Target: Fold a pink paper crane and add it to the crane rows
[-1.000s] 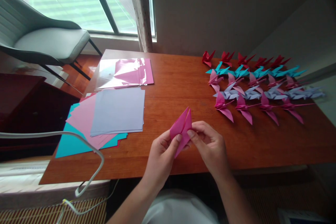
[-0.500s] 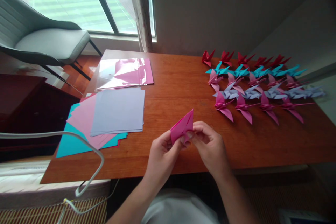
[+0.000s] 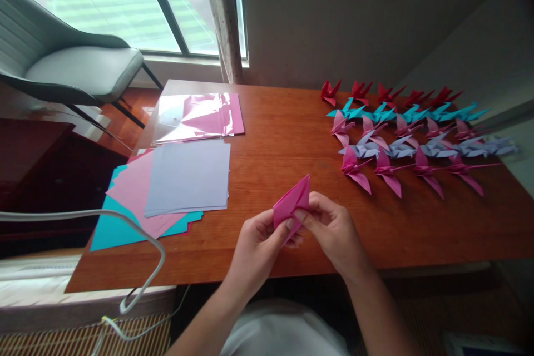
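A piece of folded pink origami paper (image 3: 292, 203) is held up over the near part of the table, its pointed tip upward. My left hand (image 3: 261, 239) pinches its lower left side, with the thumb in front and the fingers behind. On the right edge, my right hand (image 3: 331, 228) grips the paper between thumb and fingers, the thumb pressing on a slanting flap. Both hands' fingertips behind the paper are partly hidden. To the right stand rows of folded cranes; the closest row is of magenta cranes (image 3: 387, 169).
Lavender sheets (image 3: 187, 175) lie at the left over pale pink sheets (image 3: 136, 178) and turquoise sheets (image 3: 112, 231). Behind them is a shiny plastic packet of pink paper (image 3: 200, 117). A white cable (image 3: 146, 228) curves past the table's left edge. A grey chair (image 3: 83, 67) stands by the window.
The pink paper has shifted slightly right, and more of its lower part and slanting flap shows now. My right thumb has moved slightly left across it. Both hands still hold it.
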`<state>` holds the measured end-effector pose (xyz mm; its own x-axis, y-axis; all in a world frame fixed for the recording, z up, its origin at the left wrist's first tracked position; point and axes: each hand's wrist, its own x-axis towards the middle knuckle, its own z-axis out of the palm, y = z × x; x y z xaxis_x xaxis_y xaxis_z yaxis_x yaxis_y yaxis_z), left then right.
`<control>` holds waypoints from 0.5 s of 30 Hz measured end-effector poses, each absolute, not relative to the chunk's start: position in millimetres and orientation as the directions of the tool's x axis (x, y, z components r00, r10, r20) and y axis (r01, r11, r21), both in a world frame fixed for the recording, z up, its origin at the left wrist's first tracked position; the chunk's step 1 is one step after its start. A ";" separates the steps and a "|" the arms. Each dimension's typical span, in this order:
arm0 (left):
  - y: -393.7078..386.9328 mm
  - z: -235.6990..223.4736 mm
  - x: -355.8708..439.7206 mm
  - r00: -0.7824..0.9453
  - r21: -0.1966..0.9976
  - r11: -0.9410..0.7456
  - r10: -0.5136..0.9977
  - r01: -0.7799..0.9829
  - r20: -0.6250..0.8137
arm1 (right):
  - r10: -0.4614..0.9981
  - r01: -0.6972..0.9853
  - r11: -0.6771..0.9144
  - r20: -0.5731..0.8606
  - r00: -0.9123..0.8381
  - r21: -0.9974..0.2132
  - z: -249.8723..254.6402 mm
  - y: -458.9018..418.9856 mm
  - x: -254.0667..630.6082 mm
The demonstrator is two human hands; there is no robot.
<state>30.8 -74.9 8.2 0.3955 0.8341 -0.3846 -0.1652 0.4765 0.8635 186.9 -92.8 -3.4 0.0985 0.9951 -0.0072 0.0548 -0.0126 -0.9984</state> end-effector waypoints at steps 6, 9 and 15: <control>-74.0 11.5 31.8 0.387 0.872 0.466 0.839 -0.147 -0.383 | 0.997 -0.061 -0.043 -0.047 0.066 -0.997 -1.9 -91.4 186.4; -74.3 10.8 32.3 0.416 0.875 0.467 0.827 -0.132 -0.378 | 0.984 -0.127 -0.121 -0.136 0.113 -0.984 -1.5 -88.6 184.1; -76.5 7.6 31.3 0.470 0.871 0.480 0.796 -0.105 -0.382 | 0.968 -0.175 -0.207 -0.227 0.108 -0.963 2.3 -84.7 180.6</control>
